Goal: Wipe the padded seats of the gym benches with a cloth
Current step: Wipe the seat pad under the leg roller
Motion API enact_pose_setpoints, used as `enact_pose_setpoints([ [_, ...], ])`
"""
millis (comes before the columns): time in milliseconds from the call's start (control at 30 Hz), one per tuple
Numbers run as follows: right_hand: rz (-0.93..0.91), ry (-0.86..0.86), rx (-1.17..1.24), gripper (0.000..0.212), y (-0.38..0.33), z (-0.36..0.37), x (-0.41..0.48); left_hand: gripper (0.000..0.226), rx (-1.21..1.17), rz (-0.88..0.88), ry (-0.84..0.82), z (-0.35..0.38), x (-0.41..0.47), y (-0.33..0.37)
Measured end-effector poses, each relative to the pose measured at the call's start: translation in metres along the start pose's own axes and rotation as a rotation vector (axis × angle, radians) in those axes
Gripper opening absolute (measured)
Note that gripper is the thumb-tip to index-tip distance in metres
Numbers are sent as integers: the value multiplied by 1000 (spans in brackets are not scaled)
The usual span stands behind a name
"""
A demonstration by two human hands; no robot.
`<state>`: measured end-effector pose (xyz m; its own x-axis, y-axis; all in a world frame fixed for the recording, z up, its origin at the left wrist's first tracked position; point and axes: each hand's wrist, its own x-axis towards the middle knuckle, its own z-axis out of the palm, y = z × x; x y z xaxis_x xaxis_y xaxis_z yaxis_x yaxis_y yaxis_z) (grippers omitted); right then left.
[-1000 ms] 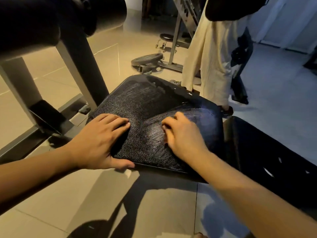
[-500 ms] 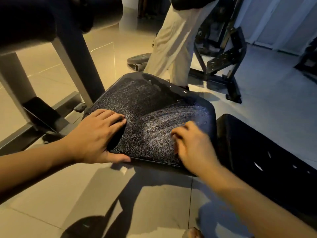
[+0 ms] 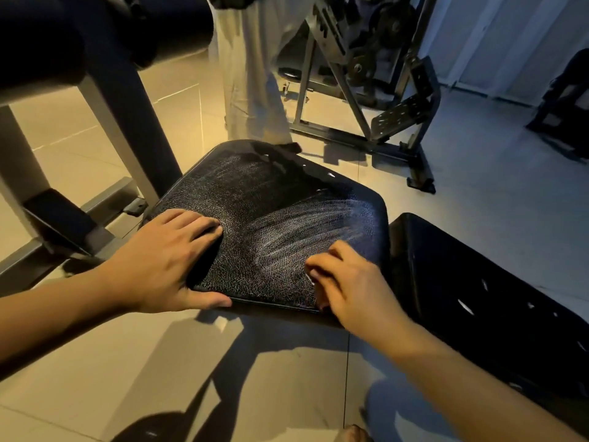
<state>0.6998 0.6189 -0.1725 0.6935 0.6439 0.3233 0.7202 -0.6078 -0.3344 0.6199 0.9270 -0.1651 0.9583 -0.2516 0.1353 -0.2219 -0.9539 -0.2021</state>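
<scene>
Pressed the left grip [image 3: 159, 263] flat on the near left corner of the black padded seat [image 3: 271, 193], fingers straight and open, thumb along the near edge. Held the right grip [image 3: 353, 288] on the seat's near right part, fingers curled under and blurred; could not tell whether closed round a cloth or on nothing. Saw pale streaks [image 3: 322, 218] fanning across the seat's right half. Found a second black pad [image 3: 478, 275] just right of the seat, a grey frame post [image 3: 127, 122] at far left, a person's pale trousers [image 3: 251, 74] beyond the far edge, a weight rack [image 3: 366, 74] far right, all on a tiled floor [image 3: 159, 378].
</scene>
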Motion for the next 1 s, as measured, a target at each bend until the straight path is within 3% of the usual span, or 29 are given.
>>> enact_pose_setpoints([
  [100, 282, 129, -113, 18, 51, -16, 21, 115, 11, 7, -5, -1, 2, 0],
  [167, 392, 122, -189, 18, 65, -21, 20, 115, 13, 8, -12, -1, 3, 0],
  [300, 188, 8, -49, 13, 25, -14, -8, 115, 33, 9, -17, -2, 2, 1],
  [467, 464, 5, -201, 20, 52, -30, 15, 119, 68, -20, -32, -5, 4, 7],
  [600, 346, -127, -177, 12, 26, -30, -12, 121, 68, -25, -30, -6, 4, 10],
  [800, 434, -110, -219, 9, 39, -42, 22, 118, 91, -13, -21, -11, 4, 12],
  [1000, 306, -266, -258, 7, 25, -44, -5, 117, 105, -11, -3, -8, 4, 12],
])
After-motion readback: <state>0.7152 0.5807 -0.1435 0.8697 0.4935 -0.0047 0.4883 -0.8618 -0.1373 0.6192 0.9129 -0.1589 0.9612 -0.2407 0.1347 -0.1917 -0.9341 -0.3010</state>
